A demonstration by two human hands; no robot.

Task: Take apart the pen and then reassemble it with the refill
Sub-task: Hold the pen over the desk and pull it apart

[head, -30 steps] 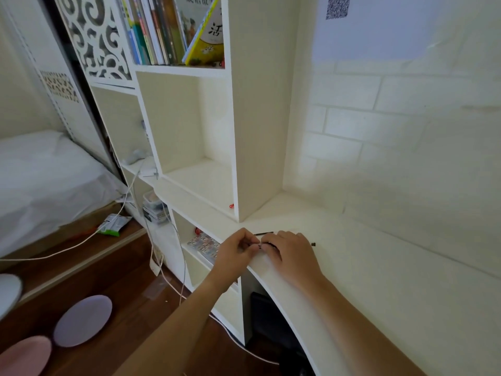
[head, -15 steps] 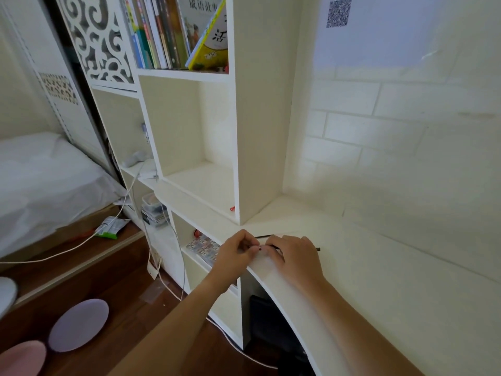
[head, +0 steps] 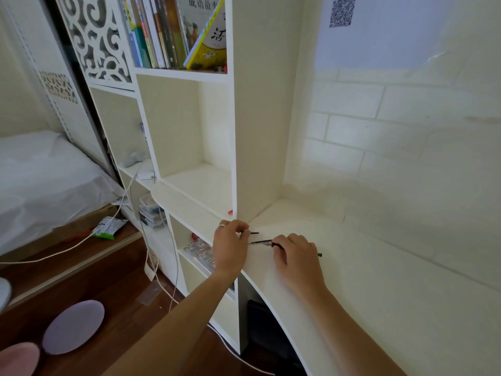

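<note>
Pen is in two parts, both low over the white surface (head: pixel 352 267), near its left edge by the bookshelf upright (head: pixel 257 131). Left hand (head: pixel 230 248) pinches a short dark piece (head: pixel 253 233) at its fingertips; the piece's tip points right. Right hand (head: pixel 296 257) is curled over the pen barrel (head: pixel 261 242), fingers closed on it. A thin dark end pokes out left of the knuckles toward the left hand, and another dark end (head: pixel 319 255) shows right of the hand. Cannot tell which bit is the refill: too small and partly covered.

The two parts are apart, with a small gap between them, the left-hand piece slightly farther away than the barrel. Ring (head: pixel 221 226) on a left-hand finger. Both forearms come in from the near edge; the right one rests along the surface.

Around it:
- small red object (head: pixel 230 212) at the base of the upright, just far of the left hand
- books (head: pixel 173 31) on the top shelf
- bed (head: pixel 40 180) far left
- white cable (head: pixel 81 240) across the wooden floor
- round cushions (head: pixel 73 327) near left
- QR code (head: pixel 342 12) on the wall, top right
</note>
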